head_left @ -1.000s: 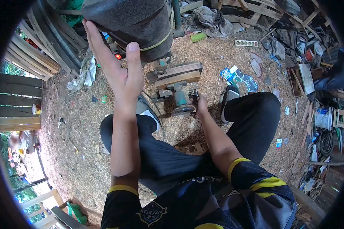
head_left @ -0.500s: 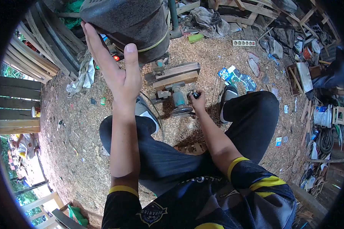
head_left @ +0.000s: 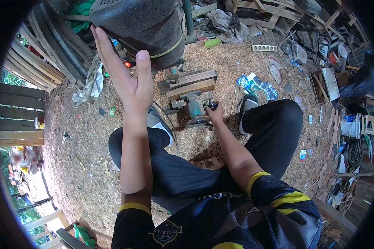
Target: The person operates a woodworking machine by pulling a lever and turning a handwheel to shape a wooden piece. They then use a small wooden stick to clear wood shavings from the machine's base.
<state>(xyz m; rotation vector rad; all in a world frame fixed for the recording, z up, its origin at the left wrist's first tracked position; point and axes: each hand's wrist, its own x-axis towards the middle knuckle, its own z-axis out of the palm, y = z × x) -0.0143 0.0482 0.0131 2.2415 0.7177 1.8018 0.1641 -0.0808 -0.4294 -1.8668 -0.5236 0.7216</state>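
Observation:
My left hand [head_left: 126,74] is raised with the palm and fingers pressed flat against the side of a big dark motor drum [head_left: 141,25] ringed by a yellow band. Low down between my knees, my right hand [head_left: 215,111] is closed around a small dark part on a teal angle grinder [head_left: 195,111]. The grinder is clamped under stacked wooden blocks [head_left: 191,83] on the sawdust floor. I sit with both legs in dark trousers either side of it.
Sawdust covers the ground. Curved wooden slats [head_left: 37,54] lean at the left. A white power strip [head_left: 264,48], blue packaging [head_left: 257,85], rags [head_left: 226,20] and timber scraps lie beyond. Cluttered boards and coiled hose [head_left: 355,151] fill the right edge. A small slatted piece [head_left: 207,162] lies by my thigh.
My right hand has shifted slightly up along the grinder. The left hand stays pressed on the drum.

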